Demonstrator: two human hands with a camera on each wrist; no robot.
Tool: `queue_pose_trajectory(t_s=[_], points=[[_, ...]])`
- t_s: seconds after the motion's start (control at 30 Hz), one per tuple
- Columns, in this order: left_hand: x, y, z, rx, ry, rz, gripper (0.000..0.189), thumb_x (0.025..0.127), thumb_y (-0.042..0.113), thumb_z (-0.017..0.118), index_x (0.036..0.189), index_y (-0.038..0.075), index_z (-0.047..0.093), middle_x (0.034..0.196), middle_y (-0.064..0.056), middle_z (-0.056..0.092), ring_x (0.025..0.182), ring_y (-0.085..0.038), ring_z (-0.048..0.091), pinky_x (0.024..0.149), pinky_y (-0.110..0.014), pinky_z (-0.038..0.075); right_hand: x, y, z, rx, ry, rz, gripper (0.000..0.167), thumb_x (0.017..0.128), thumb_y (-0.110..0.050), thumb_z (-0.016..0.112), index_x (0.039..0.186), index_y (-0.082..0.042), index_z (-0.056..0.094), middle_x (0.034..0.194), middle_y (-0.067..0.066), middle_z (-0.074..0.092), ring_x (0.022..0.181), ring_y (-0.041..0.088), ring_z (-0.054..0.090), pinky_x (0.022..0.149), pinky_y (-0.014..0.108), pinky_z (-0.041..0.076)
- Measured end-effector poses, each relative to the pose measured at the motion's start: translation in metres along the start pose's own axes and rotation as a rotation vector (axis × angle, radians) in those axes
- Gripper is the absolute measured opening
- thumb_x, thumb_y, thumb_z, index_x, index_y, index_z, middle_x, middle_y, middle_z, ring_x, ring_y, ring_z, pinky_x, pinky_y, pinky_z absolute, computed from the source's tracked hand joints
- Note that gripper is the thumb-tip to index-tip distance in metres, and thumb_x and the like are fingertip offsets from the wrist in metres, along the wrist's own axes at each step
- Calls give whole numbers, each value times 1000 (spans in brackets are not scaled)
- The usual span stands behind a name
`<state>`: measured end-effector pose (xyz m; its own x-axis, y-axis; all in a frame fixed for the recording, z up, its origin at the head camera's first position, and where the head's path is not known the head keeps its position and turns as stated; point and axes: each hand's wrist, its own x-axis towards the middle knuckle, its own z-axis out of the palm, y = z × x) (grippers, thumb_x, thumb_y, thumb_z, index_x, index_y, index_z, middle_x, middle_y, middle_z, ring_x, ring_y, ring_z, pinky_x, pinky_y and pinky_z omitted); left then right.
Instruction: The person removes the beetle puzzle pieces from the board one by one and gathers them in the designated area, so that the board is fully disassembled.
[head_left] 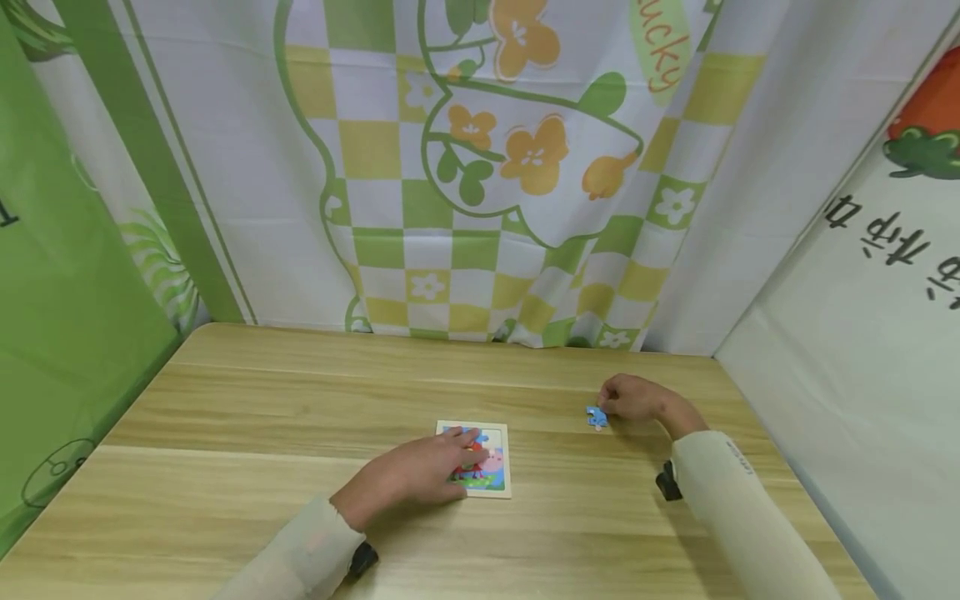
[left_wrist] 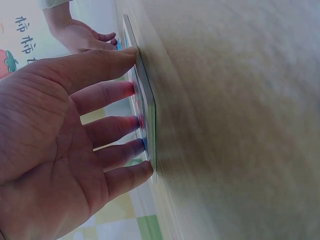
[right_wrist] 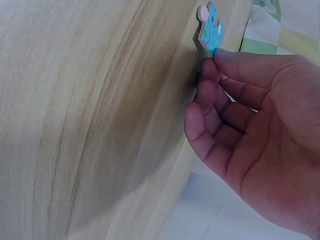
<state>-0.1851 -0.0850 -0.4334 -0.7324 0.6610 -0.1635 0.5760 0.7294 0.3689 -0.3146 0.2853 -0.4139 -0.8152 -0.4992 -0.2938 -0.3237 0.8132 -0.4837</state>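
My right hand (head_left: 637, 398) pinches a blue jigsaw piece (head_left: 597, 417) between thumb and forefinger over the right side of the table. In the right wrist view the jigsaw piece (right_wrist: 212, 30) shows a pink knob and a notch, tilted up from the wood. My left hand (head_left: 427, 468) rests with spread fingers on a small framed picture puzzle (head_left: 493, 482). Its pale wooden frame surrounds a cartoon pig in red on blue and green; a pale gap shows at the upper right. The left wrist view has the fingertips (left_wrist: 131, 176) along the puzzle's face and edge.
The wood-grain table (head_left: 300, 400) meets a checked, flowered curtain (head_left: 450, 250) at its back. A green curtain (head_left: 67, 292) hangs on the left and a white printed one (head_left: 862, 333) on the right. Dark wrist straps (head_left: 667, 482) sit below the sleeves.
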Motion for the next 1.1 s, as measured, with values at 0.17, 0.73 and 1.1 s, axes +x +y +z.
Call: queue_pose_trajectory(t_s=[0.17,0.73,1.1], points=[[0,0,1,0,1,-3,59,95,21,72,151,13,55,162,-14,36,148,-38,33,113,-50,37,0,0,2,-19,9,13,17,102,-9,59,88,-3,66,78,-1,54,73,16,47,69,34,39],[0,-1,1,-4,0,4,57,96,22,72,150,12,55,162,-15,36,148,-39,32,112,-51,37,-3,-1,4,-50,57,11,15,102,-11,59,89,-7,64,83,1,58,77,17,49,73,36,40],[0,-1,-1,-14,-3,6,58,96,20,72,151,11,54,163,-15,35,148,-39,32,113,-51,36,-3,-3,2,-59,112,-22,12,101,-10,59,92,-6,66,84,1,59,77,18,50,72,37,42]])
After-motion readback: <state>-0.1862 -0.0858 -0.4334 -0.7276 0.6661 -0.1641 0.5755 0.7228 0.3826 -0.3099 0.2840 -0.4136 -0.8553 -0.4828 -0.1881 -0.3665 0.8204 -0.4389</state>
